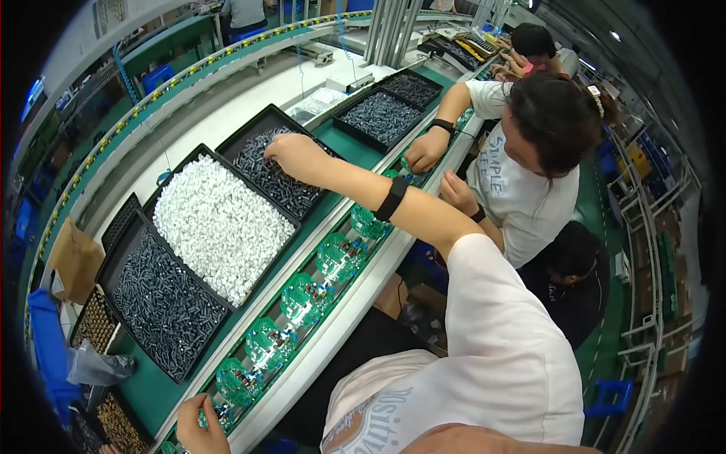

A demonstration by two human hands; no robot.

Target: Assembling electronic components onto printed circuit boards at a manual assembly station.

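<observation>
My right arm reaches across the line, a black band on it. My right hand [293, 157] is over a black tray [227, 145] of small dark cylindrical parts [283, 181] that look like capacitors; its fingers are curled together, and what they pinch, if anything, is hidden. At the lower left, my left hand [200, 427] is closed, thumb and fingers together, beside the nearest green circuit board [221, 415]; I cannot make out anything in its grip. Several more green boards [304, 299] with small red, blue and white components stand in a row along the conveyor.
Left of my right hand lie a tray of white parts [219, 227] and another of dark cylinders [162, 303]. Two further dark trays [378, 117] stand beyond. A clear plastic bag [98, 365] lies at left. Close on my right, a co-worker [529, 166] handles boards on the same line.
</observation>
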